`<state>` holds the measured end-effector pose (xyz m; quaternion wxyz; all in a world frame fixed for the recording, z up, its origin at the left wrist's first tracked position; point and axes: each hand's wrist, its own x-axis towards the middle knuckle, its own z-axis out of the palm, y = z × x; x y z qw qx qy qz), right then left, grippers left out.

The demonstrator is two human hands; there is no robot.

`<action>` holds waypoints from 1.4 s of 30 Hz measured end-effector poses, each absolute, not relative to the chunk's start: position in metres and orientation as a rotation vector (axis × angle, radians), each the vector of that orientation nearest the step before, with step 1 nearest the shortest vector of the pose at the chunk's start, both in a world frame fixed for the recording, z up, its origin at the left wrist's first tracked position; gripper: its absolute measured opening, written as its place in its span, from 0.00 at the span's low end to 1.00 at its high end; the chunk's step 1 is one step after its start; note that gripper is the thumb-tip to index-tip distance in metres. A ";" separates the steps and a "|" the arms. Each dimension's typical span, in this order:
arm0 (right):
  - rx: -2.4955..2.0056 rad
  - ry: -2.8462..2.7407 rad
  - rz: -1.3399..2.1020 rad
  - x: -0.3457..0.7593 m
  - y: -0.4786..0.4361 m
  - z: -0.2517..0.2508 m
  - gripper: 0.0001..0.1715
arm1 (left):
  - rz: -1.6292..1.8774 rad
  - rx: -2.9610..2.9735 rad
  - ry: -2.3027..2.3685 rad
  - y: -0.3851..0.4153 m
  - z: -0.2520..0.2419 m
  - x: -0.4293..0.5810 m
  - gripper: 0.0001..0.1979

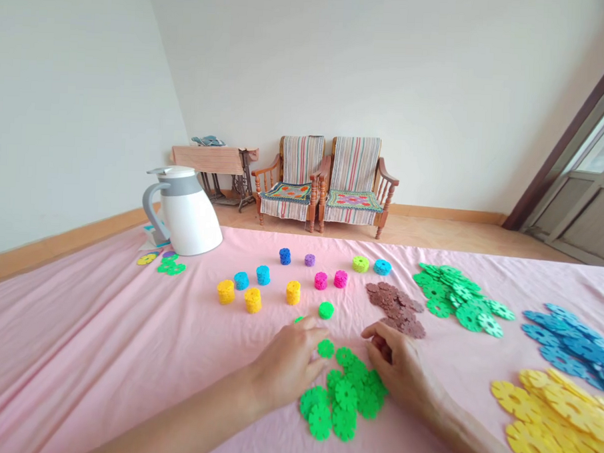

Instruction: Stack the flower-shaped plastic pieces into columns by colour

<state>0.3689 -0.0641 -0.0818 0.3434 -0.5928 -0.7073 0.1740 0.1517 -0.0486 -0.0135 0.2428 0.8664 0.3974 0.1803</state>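
Note:
A loose pile of green notched plastic discs (345, 394) lies on the cloth between my hands. My left hand (289, 359) is at the pile's upper left, thumb and forefinger apart, nothing visible between them. Beyond its knuckles a bit of green disc (298, 319) shows, mostly hidden. To the pile's right, my right hand (403, 368) has bent fingers, with a gap between forefinger and thumb and no piece seen in it. One single green disc (325, 348) lies beside my left fingers. Just beyond stands a short green stack (326, 310).
Small stacks stand farther back, among them yellow (293, 292), pink (340, 279) and blue (262, 275). Brown (396, 307), green (462, 297), blue (572, 342) and yellow (558, 418) disc piles spread rightward. A white jug (192, 218) stands back left on the pink cloth (126, 352).

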 end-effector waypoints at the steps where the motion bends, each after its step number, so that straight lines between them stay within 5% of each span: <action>1: -1.528 -1.846 0.446 0.369 -0.064 -0.081 0.08 | 0.484 2.374 1.096 -0.047 -0.014 0.154 0.03; 28: -1.520 -1.952 0.290 0.363 -0.072 -0.071 0.08 | 0.574 2.398 1.184 -0.038 -0.013 0.145 0.14; 42: -1.542 -1.968 0.320 0.363 -0.073 -0.065 0.08 | 0.643 2.424 1.278 -0.009 -0.023 0.125 0.11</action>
